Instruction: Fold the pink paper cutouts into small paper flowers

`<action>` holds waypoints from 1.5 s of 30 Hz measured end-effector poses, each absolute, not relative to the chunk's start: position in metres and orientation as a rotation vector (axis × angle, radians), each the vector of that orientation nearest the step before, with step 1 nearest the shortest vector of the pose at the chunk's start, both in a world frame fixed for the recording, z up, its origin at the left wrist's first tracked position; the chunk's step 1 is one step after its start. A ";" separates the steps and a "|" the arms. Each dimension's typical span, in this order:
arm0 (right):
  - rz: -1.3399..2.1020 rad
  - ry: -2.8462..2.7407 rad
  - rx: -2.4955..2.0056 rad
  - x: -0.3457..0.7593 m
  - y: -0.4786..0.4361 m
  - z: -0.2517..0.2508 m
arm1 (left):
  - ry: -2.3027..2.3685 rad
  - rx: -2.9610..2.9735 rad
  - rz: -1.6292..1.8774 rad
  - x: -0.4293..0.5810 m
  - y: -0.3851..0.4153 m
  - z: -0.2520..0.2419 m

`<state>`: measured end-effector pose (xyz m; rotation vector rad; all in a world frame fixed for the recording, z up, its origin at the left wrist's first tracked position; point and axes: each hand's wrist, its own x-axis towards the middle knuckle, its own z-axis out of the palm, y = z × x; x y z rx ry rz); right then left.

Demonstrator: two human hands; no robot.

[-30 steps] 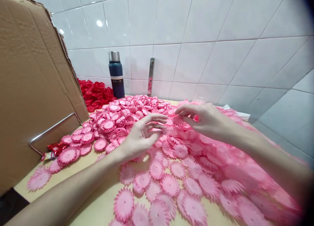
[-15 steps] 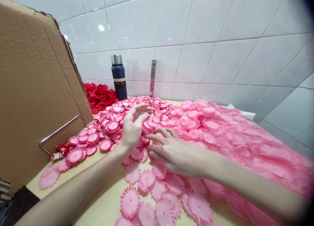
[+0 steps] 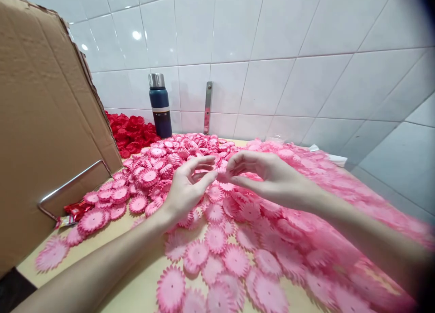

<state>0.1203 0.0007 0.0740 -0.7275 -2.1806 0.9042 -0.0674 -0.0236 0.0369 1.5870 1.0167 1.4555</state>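
Observation:
In front of me, over a heap of pink discs with scalloped edges [image 3: 148,178], my two hands meet fingertip to fingertip. My left hand [image 3: 192,181] has its fingers loosely curved, with a gap between them and the thumb. Opposite it, my right hand [image 3: 260,175] is arched, thumb and fingertips brought together on a blurred bit of pink, which looks like one of the pink discs [image 3: 222,175]. More loose pink discs [image 3: 236,259] lie spread on the pale tabletop [image 3: 142,276] beneath my wrists.
A cardboard box [image 3: 50,122] stands at the left, a bent metal rod [image 3: 73,181] at its foot. Behind are red discs [image 3: 132,132], a dark blue bottle [image 3: 160,107] and a metal bracket [image 3: 208,107] against the tiled wall [image 3: 272,27]. A red wrapper [image 3: 78,209] lies near the box.
My right hand has lifted off the discs and moved up and right, its fingers now drawn into a pinch. The left hand stays close by, its thumb shifted slightly. The view has turned a little.

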 end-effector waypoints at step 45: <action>0.291 -2.886 -0.563 0.086 -0.056 0.040 | 1.490 1.730 2.044 -0.084 -0.005 0.031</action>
